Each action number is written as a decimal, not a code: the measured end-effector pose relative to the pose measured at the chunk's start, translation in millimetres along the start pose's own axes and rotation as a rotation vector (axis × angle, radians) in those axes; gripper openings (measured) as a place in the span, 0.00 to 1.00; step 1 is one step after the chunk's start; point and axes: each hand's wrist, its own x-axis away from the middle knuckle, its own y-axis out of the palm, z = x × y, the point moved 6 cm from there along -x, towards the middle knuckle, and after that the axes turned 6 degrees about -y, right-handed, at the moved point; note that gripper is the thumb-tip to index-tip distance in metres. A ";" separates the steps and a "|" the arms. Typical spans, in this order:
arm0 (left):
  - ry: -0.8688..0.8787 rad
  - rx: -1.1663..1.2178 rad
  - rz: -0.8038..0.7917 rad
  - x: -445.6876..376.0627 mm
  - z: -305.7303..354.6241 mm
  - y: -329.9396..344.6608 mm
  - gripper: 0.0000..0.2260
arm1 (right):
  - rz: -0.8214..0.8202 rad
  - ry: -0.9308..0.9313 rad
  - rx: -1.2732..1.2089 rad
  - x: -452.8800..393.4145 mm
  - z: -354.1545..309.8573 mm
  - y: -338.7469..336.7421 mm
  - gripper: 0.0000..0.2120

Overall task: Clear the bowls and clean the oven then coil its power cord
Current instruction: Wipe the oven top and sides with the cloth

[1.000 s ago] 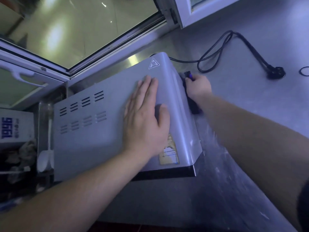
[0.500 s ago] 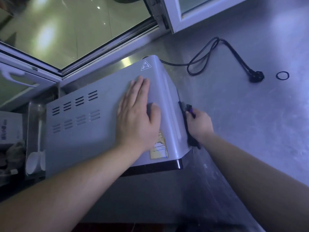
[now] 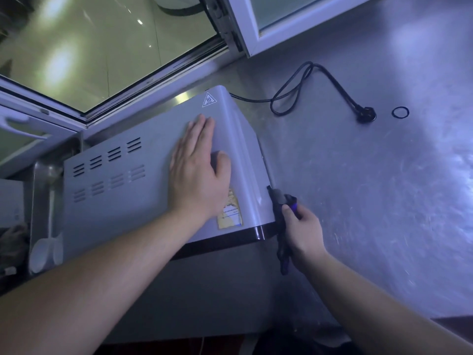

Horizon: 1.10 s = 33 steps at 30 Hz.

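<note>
Head view: a person's left hand (image 3: 197, 172) lies flat, fingers straight and together, on the top panel of a grey oven (image 3: 133, 190) standing on a steel counter (image 3: 371, 201) beneath an open window (image 3: 107, 52). The right hand (image 3: 303, 230) curls round a dark cloth (image 3: 280, 226), holding it against the oven's right side near the front corner. The oven's black cord (image 3: 294, 93) runs from the back and lies loosely looped on the counter, its plug (image 3: 366, 115) near a small black ring (image 3: 400, 113). A white spoon (image 3: 43, 249) rests in a steel tray (image 3: 39, 190) left of the oven
</note>
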 end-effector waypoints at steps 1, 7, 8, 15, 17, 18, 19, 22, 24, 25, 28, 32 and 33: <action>0.000 0.000 0.000 0.0 0.1 0.0 0.28 | -0.003 0.010 -0.059 9.2 -6.9 0.7 0.14; 0.006 -0.001 0.014 -0.6 -0.5 0.6 0.28 | -0.083 -0.082 -0.239 74.6 -71.8 4.4 0.08; 0.007 -0.003 0.019 -0.7 -0.8 0.6 0.28 | -0.104 -0.100 -0.255 84.6 -80.8 4.7 0.08; 0.009 -0.010 0.036 -1.4 -1.6 1.2 0.29 | -0.111 -0.336 -0.128 110.3 -109.5 3.2 0.09; 0.014 -0.009 0.045 -1.9 -1.3 1.3 0.29 | -0.081 -0.481 -0.002 110.1 -119.2 7.4 0.11; 0.016 -0.006 0.046 -2.3 -1.5 1.1 0.29 | -0.074 -0.560 0.061 108.8 -123.3 11.7 0.13; 0.019 -0.003 0.044 -2.4 -1.6 1.1 0.29 | -0.073 -0.623 0.109 106.6 -125.6 16.0 0.15; 0.038 0.004 0.035 -1.2 -1.4 1.1 0.28 | -0.087 -0.664 0.112 88.2 -127.7 22.4 0.16; 0.042 0.002 0.035 -0.3 -1.6 0.8 0.29 | -0.116 -0.593 0.073 69.6 -130.0 25.1 0.11; 0.041 0.001 0.037 -0.2 -1.4 0.7 0.29 | -0.118 -0.554 0.066 59.1 -129.5 26.5 0.07; 0.022 0.000 0.030 0.1 -0.3 1.0 0.28 | -0.122 -0.441 0.032 26.3 -117.9 32.5 0.09; 0.014 -0.003 0.018 -1.0 -0.6 1.5 0.28 | -0.102 -0.284 0.047 -13.9 -86.7 33.5 0.07; 0.014 0.000 0.017 -0.8 -0.7 1.7 0.28 | -0.095 -0.231 0.063 -23.2 -78.0 31.9 0.08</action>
